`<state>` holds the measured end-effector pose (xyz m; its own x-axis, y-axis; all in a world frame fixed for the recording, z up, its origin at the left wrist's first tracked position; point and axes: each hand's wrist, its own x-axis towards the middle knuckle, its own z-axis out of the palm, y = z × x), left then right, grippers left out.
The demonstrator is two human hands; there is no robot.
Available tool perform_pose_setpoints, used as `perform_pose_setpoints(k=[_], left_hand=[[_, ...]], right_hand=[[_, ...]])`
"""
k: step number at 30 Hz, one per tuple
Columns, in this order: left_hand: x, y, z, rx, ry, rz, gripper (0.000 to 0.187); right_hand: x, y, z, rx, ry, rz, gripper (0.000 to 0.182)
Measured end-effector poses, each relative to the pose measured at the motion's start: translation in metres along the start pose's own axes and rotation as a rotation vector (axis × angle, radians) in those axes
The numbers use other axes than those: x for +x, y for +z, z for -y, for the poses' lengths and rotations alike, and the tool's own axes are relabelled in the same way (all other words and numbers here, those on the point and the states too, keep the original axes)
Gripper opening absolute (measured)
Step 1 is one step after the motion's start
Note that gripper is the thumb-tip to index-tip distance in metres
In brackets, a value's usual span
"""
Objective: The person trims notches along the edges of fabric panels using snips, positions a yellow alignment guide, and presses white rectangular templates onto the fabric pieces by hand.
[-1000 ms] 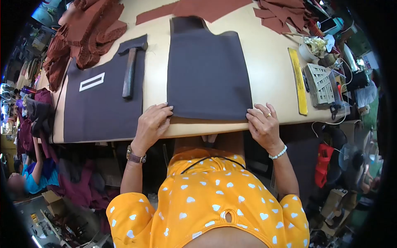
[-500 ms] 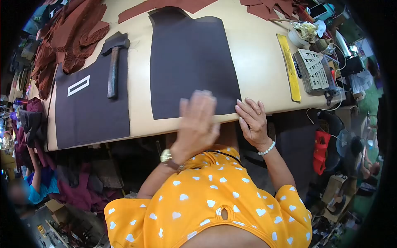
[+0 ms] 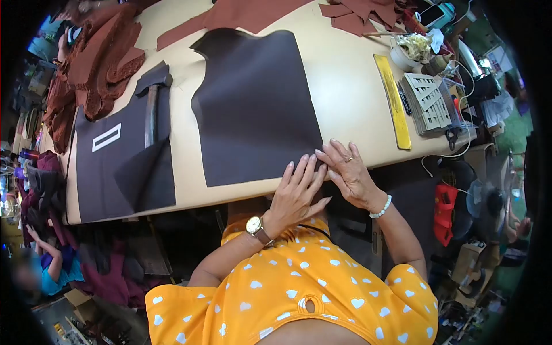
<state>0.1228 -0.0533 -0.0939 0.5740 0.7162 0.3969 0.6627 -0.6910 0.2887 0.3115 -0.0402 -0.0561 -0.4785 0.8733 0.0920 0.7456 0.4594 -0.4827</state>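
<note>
A large dark fabric panel (image 3: 253,109) lies on the table before me, its far edge wavy and slightly raised. My left hand (image 3: 296,192), with a watch at the wrist, rests at the panel's near edge, fingers stretched out. At the near right corner is my right hand (image 3: 352,175), wearing a ring and a bead bracelet. Its fingers are apart and the tips touch the corner, close to the left fingertips. On the left is a second dark panel (image 3: 98,184) with a folded-up flap covering the lower handle of a hammer (image 3: 152,109). A white rectangular frame (image 3: 107,138) lies on that panel.
Reddish-brown fabric (image 3: 86,69) is heaped at the far left, and brown pieces (image 3: 241,14) lie along the back. At right are a yellow ruler (image 3: 393,103), a stack of grey slotted plates (image 3: 425,103) and a white bowl (image 3: 402,54). Another person's arm (image 3: 50,256) shows at lower left.
My left hand has moved right, towards my right hand. The central panel's far edge has become wavier. A flap of the left panel now lies folded over the hammer's handle. The view has shifted slightly.
</note>
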Motion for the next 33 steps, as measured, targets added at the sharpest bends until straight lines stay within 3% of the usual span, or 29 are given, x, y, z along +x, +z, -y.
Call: perform_pose_setpoints(k=[8,22,31,33], left_hand=[[-0.001,0.001,0.0,0.021,0.008,0.011,0.062],[-0.001,0.003,0.001,0.048,0.012,0.013,0.062],[-0.007,-0.006,-0.011,0.06,0.017,-0.025,0.057],[-0.019,-0.013,-0.017,-0.077,0.049,0.045,0.058]], right_hand=[[0.067,-0.011,-0.042,-0.173,-0.075,0.046,0.045],[0.196,-0.014,-0.104,-0.172,0.081,-0.207,0.053],[0.189,-0.01,-0.092,-0.12,0.128,-0.217,0.061],[0.173,-0.004,-0.08,-0.111,0.118,-0.215,0.062]])
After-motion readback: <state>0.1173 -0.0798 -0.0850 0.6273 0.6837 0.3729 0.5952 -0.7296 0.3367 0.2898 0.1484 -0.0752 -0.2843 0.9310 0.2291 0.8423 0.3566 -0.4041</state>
